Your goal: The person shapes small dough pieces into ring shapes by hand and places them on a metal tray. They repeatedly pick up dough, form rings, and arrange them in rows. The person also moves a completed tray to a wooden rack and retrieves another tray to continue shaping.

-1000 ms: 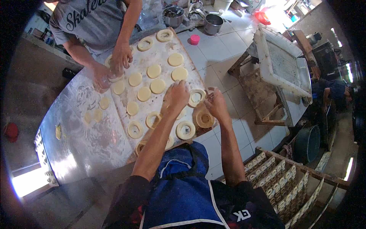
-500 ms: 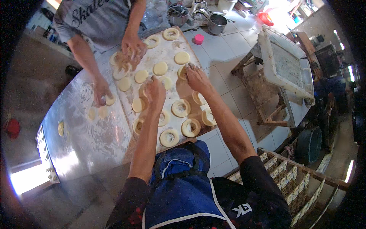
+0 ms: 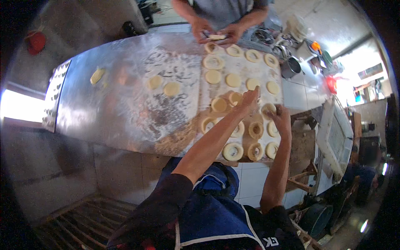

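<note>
A floured board (image 3: 241,66) carries rows of pale dough rings (image 3: 232,151) and flat dough discs (image 3: 213,76). My left hand (image 3: 251,100) is over the middle of the board, its fingers closed beside a dough disc (image 3: 253,83); what they hold, if anything, is hidden. At the board's right edge my right hand (image 3: 282,117) has its fingers closed on the rim of a round dough piece (image 3: 268,109). Across the table, a co-worker's hands (image 3: 218,33) hold a small pale dough piece (image 3: 216,37).
The metal table (image 3: 125,104) extends left, dusted with flour, with two dough discs (image 3: 171,88) and a dough scrap (image 3: 97,76) on it. A white tray (image 3: 331,139) on a wooden stand is at right. A metal pot (image 3: 290,66) sits beyond the board.
My view has turned, so the board appears farther right. The co-worker's hands have left the board and tabletop and now hold a dough piece together. My hands remain over the board's dough.
</note>
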A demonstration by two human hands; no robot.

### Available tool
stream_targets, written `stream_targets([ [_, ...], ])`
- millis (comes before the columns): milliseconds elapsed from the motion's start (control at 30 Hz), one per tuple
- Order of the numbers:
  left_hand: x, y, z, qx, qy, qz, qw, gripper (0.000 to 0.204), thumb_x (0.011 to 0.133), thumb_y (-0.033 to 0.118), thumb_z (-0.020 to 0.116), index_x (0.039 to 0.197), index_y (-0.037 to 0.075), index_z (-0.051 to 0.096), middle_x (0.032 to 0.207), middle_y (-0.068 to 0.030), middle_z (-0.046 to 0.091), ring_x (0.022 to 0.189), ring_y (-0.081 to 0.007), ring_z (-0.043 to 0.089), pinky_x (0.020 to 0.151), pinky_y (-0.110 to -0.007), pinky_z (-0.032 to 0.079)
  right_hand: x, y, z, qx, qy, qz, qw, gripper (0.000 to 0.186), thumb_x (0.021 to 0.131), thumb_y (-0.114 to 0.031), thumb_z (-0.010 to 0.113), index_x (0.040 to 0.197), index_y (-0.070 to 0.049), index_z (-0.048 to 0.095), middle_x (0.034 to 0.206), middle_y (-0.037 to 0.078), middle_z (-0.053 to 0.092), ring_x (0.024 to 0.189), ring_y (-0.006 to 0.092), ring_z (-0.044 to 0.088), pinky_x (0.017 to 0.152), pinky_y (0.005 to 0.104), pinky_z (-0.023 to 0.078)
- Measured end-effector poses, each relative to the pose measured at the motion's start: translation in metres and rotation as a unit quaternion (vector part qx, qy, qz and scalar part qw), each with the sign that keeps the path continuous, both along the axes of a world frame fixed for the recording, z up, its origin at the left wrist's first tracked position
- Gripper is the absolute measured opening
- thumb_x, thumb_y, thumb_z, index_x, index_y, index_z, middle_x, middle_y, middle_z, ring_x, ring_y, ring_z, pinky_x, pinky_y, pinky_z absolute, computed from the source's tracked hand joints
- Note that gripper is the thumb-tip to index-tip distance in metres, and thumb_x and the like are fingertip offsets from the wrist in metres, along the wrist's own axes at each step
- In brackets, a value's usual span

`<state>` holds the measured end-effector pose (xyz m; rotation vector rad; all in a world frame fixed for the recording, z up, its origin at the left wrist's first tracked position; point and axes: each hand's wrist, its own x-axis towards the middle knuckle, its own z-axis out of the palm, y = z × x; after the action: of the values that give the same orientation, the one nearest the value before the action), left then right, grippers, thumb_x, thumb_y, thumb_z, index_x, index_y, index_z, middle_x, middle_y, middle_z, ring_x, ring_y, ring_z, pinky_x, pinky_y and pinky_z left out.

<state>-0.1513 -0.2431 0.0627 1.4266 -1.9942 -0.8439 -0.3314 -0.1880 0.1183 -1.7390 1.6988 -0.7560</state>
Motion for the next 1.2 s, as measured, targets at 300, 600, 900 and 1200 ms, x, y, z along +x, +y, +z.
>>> stream_targets([
  [300,0.296,0.127,0.015,0.006,0.061,0.241,0.968,0.047,0.073,0.007,0.073,0.113,0.004,0.049,0.095,-0.0199,0.066,0.087,-0.0369,0.067,0.076,-0.044,0.052,0.249,0.034,-0.048,0.005,-0.137,0.236,0.962,0.029,0.070,-0.009,0.074,0.095,0.000,0.064,0.084,0.017,0.065,0.079,0.0300,0.064,0.071,0.0396,0.050],
  [600,0.316,0.172,-0.005,0.018,0.178,0.265,0.948,0.035,0.085,0.016,0.071,0.114,0.000,0.060,0.107,-0.0159,0.065,0.098,-0.0270,0.063,0.085,-0.038,0.050,0.319,0.034,-0.038,0.038,0.071,0.168,0.983,0.026,0.070,-0.006,0.077,0.090,-0.004,0.059,0.079,0.010,0.066,0.075,0.0246,0.064,0.067,0.0362,0.050],
  [900,0.313,0.170,0.032,0.194,0.383,0.153,0.890,0.028,0.091,0.017,0.066,0.112,-0.001,0.064,0.102,-0.0069,0.065,0.091,-0.0145,0.060,0.082,-0.030,0.050,0.336,0.087,-0.008,0.052,-0.255,0.036,0.965,0.042,0.076,0.004,0.070,0.111,-0.002,0.047,0.092,0.013,0.066,0.080,0.0165,0.065,0.066,0.0287,0.053],
  [1200,0.316,0.158,0.033,0.305,0.573,0.033,0.760,0.056,0.084,-0.003,0.061,0.134,0.005,0.039,0.113,-0.0086,0.060,0.097,-0.0160,0.059,0.078,-0.030,0.050,0.316,0.092,0.019,0.193,-0.491,0.141,0.838,0.042,0.085,-0.004,0.062,0.124,-0.004,0.045,0.092,0.006,0.063,0.079,0.0138,0.063,0.071,0.0276,0.052],
])
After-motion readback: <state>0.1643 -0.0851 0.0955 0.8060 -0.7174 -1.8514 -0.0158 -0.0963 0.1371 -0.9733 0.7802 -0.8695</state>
